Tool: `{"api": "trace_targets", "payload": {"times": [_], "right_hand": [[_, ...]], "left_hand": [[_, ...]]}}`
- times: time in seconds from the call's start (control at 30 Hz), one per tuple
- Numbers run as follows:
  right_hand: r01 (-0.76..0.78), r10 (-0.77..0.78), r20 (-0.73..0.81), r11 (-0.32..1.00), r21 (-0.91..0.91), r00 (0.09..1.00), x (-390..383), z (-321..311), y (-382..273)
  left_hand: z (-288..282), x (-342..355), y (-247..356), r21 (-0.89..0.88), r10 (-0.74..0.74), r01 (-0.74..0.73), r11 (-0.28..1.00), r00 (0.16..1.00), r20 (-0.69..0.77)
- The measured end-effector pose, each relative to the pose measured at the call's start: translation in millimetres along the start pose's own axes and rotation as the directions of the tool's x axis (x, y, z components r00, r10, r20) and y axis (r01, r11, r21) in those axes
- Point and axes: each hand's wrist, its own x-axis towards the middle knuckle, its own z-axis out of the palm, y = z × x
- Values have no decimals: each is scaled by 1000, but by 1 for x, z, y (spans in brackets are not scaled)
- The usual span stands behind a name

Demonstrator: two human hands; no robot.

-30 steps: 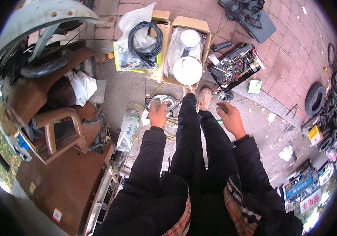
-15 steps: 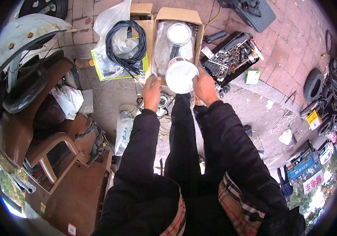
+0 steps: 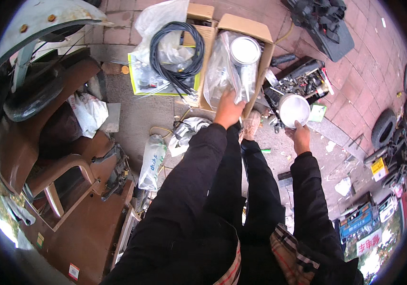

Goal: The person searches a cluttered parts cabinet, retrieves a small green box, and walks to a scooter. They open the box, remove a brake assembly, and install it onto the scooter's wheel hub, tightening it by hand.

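Note:
My right hand (image 3: 300,137) grips a round white tub (image 3: 294,110) by its near side, out to the right of the cardboard box. My left hand (image 3: 229,110) is over the near edge of the open cardboard box (image 3: 245,24), its fingers curled closed. A thin pale strip shows beside those fingers; whether the hand holds it I cannot tell. Inside the box stands a tin with a round white top (image 3: 245,51), among clear plastic bags (image 3: 220,59).
Left of the box, a coil of black cable (image 3: 154,47) lies on packaging. A black tray of tools and metal parts (image 3: 308,78) stands to the right. A brown vehicle body (image 3: 89,228) fills the left side. Tyres (image 3: 384,128) lie at far right.
My right hand has carried the white tub to the right, away from the front of the box. My left hand has moved right and forward to the box's near edge. The view has shifted.

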Motion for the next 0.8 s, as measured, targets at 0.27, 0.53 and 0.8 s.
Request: {"api": "trace_targets", "payload": {"times": [0.27,0.53,0.8], "right_hand": [[-28,47,116,986,-161,992,-35,18,-22],[132,81,405,872,-472,910,-127,21,-8],[247,53,419,737,-629,906,-176,-17,-28]], "left_hand": [[-77,-94,-29,-806,-507,315,501,862,21],[-79,-233,-70,-781,-522,253,571,846,-107],[65,-489,-162,-659,-899,616,431,232,-371]]}}
